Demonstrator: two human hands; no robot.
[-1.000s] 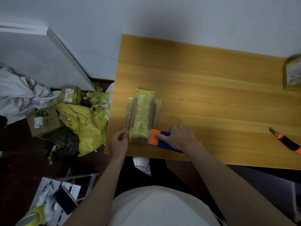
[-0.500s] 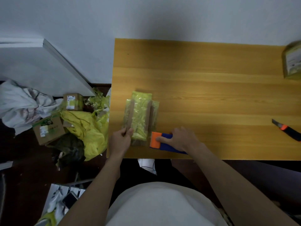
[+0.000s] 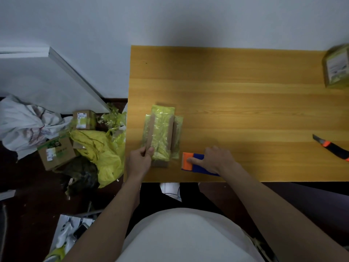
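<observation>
A small cardboard parcel wrapped in yellow-green tape point(image 3: 162, 133) lies on the wooden table point(image 3: 245, 103) near its front left corner. My left hand point(image 3: 140, 162) pinches the parcel's near left flap between thumb and fingers. To the right of the parcel, my right hand point(image 3: 217, 160) rests on a blue and orange flat tool point(image 3: 192, 163), with the forefinger pressing on its orange end and the other fingers curled over the blue part.
An orange and black utility knife point(image 3: 332, 148) lies at the table's right edge. Another taped parcel point(image 3: 337, 68) sits at the far right corner. On the floor to the left are cardboard boxes point(image 3: 56, 153), yellow wrapping point(image 3: 102, 148) and a white cloth point(image 3: 24, 121).
My left hand moved up onto the parcel and took hold of its near left flap. My right hand slid the blue and orange tool slightly right, away from the parcel.
</observation>
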